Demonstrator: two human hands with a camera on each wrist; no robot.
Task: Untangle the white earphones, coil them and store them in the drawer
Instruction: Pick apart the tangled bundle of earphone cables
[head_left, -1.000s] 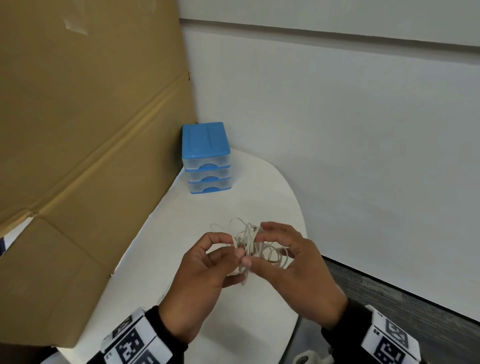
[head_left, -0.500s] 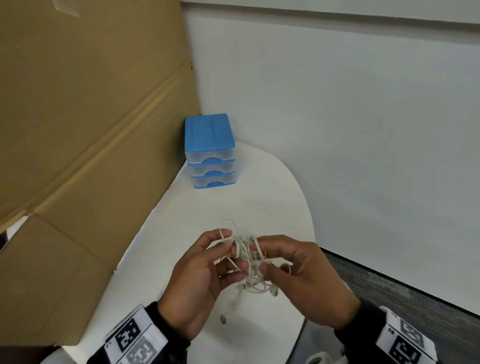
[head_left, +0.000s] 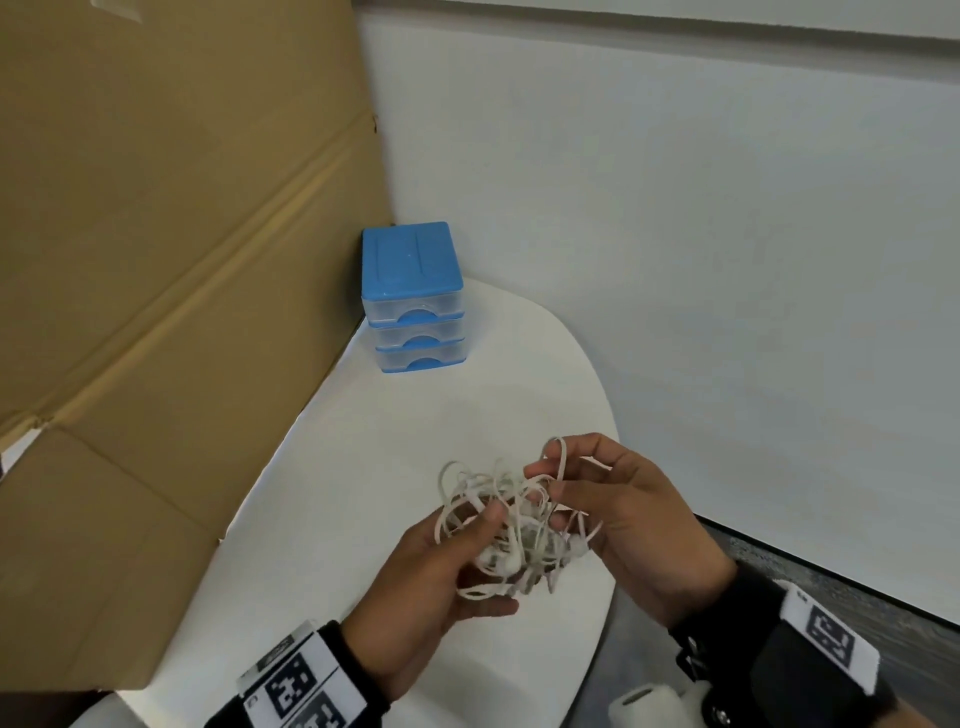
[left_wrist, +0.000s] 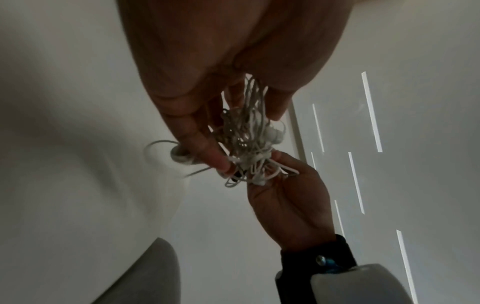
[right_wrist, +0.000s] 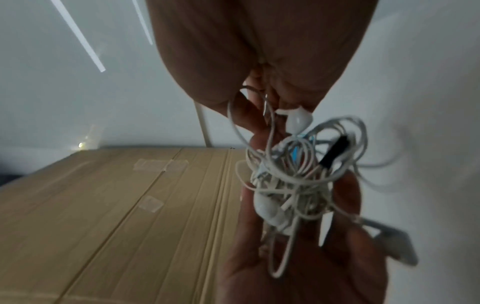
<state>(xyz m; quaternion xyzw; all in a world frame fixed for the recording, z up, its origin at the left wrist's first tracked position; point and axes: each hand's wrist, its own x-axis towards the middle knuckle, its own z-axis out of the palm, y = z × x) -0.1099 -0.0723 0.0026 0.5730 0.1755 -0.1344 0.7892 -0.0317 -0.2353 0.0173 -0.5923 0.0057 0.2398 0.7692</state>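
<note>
Head view: white earphones (head_left: 511, 525) tangled between both hands — left hand (head_left: 441, 587) cupping and thumb-pinching bundle, right hand (head_left: 631, 525) fingers pinching cord loop.

- The drawer unit (head_left: 413, 296) stands on the far end of the surface (head_left: 363, 467), in the corner between the cardboard sheet (head_left: 156, 260) on the left and the wall (head_left: 675, 234) behind.
- The earphones (head_left: 511, 519) hang above the near part of the surface, between the left hand (head_left: 426, 587) and the right hand (head_left: 634, 525).
</note>
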